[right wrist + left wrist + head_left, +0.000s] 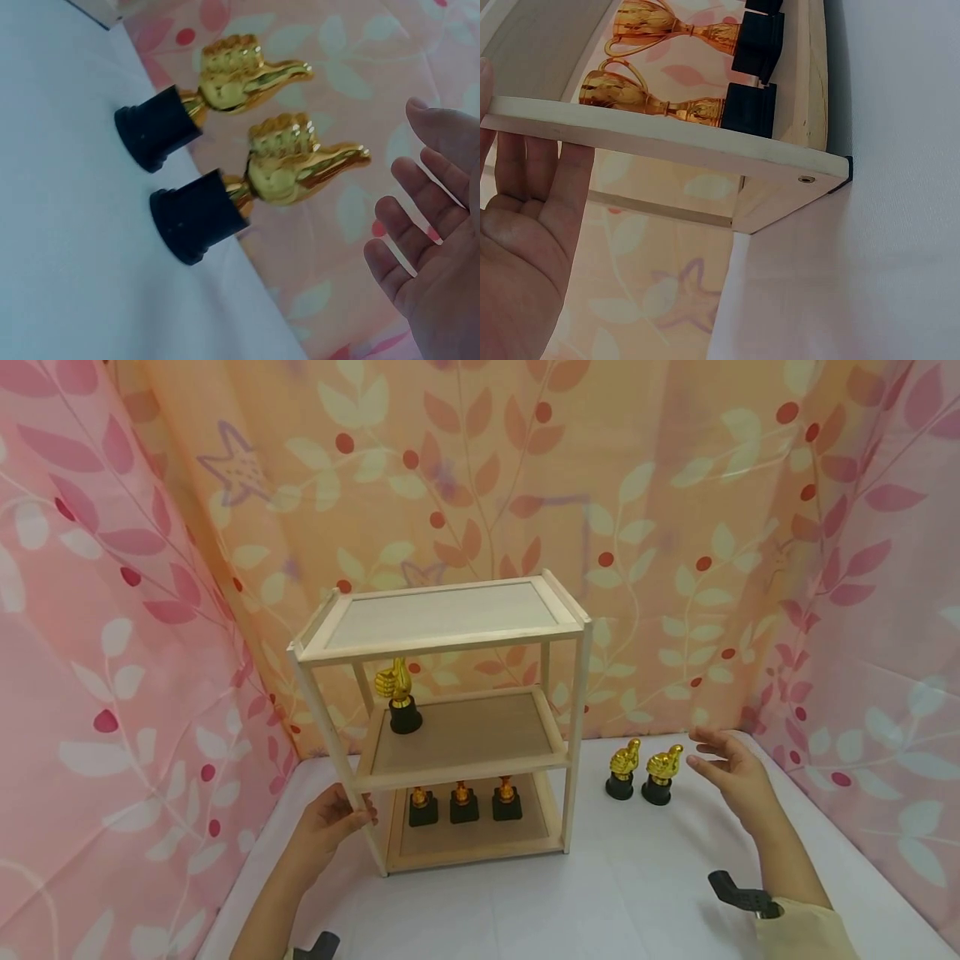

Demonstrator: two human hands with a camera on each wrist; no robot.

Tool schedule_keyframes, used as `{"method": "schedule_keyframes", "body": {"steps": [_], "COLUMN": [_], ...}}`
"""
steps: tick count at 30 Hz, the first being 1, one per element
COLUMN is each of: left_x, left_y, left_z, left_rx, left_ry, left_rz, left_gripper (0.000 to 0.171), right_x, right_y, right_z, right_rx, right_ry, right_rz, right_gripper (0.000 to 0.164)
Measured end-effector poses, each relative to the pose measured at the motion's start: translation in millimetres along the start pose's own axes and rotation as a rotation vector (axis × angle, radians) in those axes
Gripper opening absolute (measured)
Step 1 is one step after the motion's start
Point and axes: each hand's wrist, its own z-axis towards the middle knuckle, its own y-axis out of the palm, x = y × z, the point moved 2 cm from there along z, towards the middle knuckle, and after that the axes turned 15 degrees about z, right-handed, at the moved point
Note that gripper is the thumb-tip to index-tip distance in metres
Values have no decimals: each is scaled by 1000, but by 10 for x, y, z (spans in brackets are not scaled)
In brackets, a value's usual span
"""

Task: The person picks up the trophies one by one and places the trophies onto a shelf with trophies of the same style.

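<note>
A three-tier wooden shelf (463,777) stands on the table, and my left hand (327,823) grips its front left post; in the left wrist view the fingers (561,176) reach behind that post. One gold thumbs-up trophy (405,713) with a black base is at the left of the middle tier. Three gold cup trophies (463,803) stand in a row on the bottom tier. Right of the shelf are two more thumbs-up trophies (657,788), upright side by side. My right hand (731,773) is just right of them, fingers apart and relaxed, holding nothing.
The white-covered table (600,893) lies under everything. Patterned cloth (480,468) hangs behind the shelf, with pink leafy cloth (112,693) along the left and right sides. The shelf's top panel (442,614) is pale and framed by raised side rails.
</note>
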Motion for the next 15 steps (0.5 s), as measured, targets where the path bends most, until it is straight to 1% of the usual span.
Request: {"method": "schedule_keyframes", "body": {"steps": [5,9,15], "left_x": [-3,-4,-7], "left_y": [-4,-3,-4], "left_z": [4,-1,1], "left_rx": [-1,-3,-3], "left_ry": [-14,-20,-13], "left_rz": [-6,2,-3], "left_gripper": [32,36,33], "right_x": [160,278,426], "right_y": [-9,-10,1], "right_z": [-5,-3,-14], "right_rx": [-59,-99,-145], "right_ry": [61,91,138], "right_rz": [-28,-30,-19], "right_gripper": [66,68,71]}}
